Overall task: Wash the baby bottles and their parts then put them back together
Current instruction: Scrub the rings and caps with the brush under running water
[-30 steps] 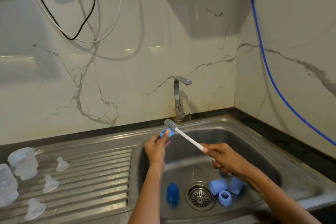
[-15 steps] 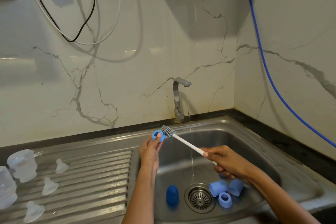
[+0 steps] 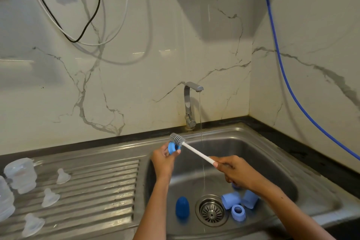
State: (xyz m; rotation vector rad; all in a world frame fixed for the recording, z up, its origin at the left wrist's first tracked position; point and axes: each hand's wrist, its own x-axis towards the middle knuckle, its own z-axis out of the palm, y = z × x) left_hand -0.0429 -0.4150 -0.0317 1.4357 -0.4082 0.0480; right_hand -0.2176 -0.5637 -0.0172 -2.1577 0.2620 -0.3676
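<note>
- Blue plastic ring (image 3: 174,148), one of the bottle collars, is pinched in the left hand (image 3: 164,161) above the sink's (image 3: 272,154) left edge, fingers curled round its rim.
- Right hand (image 3: 236,173) is wrapped round the white handle of the bottle brush (image 3: 191,150), whose grey bristle head sits just at the ring's opening.
- Water runs in a thin stream from the tap (image 3: 190,103), falling to the right of both ring and brush, touching neither.
- More blue parts lie round the drain (image 3: 212,210): a dark blue cap (image 3: 182,207) to its left, pale blue pieces (image 3: 236,203) to its right.
- Clear teats (image 3: 62,176) and clear bottles (image 3: 20,174) rest on the ribbed drainboard (image 3: 101,185).
- Risk, I'd say: a wet ring held by fingertips could slip under a hard brush push and drop into the basin.
- Scrubbing away from the stream may leave soap on it.
</note>
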